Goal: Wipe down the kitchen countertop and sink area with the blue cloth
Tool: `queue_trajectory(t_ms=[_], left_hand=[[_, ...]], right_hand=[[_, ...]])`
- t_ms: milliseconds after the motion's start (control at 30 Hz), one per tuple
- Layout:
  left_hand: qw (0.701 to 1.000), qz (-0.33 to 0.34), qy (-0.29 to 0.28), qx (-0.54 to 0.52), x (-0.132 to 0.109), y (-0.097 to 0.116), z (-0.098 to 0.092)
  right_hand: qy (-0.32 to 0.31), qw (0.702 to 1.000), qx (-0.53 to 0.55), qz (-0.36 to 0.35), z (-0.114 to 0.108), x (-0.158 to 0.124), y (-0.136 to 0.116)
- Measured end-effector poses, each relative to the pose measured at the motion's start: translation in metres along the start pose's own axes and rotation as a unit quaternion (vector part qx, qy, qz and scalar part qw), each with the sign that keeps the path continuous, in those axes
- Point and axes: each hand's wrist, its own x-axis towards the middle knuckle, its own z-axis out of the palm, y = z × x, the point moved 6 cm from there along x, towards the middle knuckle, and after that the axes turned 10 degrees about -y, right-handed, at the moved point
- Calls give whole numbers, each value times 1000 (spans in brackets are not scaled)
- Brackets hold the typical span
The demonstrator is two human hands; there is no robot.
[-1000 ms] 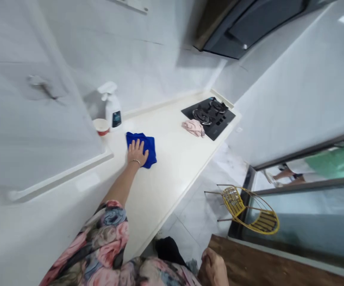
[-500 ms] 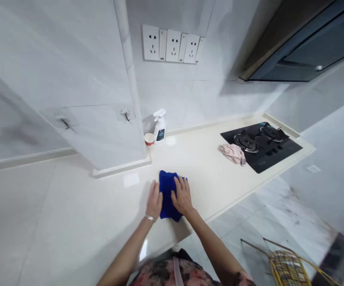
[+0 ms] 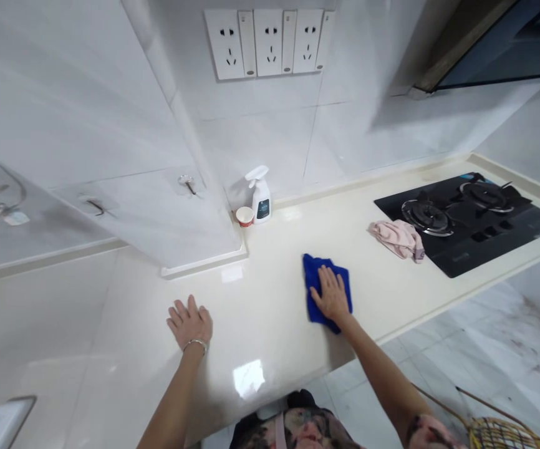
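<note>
Blue cloth point(image 3: 310, 271) lies flat on the cream worktop point(image 3: 274, 312) near its front edge, left of the pink cloth point(image 3: 396, 238) by the hob point(image 3: 476, 224). The right hand point(image 3: 332, 299) presses on it with an open grip, fingers spread, not closed around the fabric. The left hand point(image 3: 190, 323) rests well to the left on the bare surface, fingers apart and holding nothing. Wiping looks to be in progress, but the worktop shines evenly, so I cannot tell which stretches are done.
</note>
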Motion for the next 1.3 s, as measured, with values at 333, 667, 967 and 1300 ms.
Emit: queue_trajectory(t_ms=[333, 667, 967, 1300], left_hand=[[1000, 9, 23, 10, -3, 2, -3], [999, 6, 44, 23, -4, -1, -3], [1000, 2, 28, 12, -3, -7, 2], [999, 9, 36, 1, -4, -6, 1]], right_hand=[[83, 986, -19, 143, -18, 129, 54], [116, 950, 289, -12, -35, 297, -106], [132, 920, 360, 85, -22, 348, -147], [164, 916, 341, 131, -21, 351, -90]])
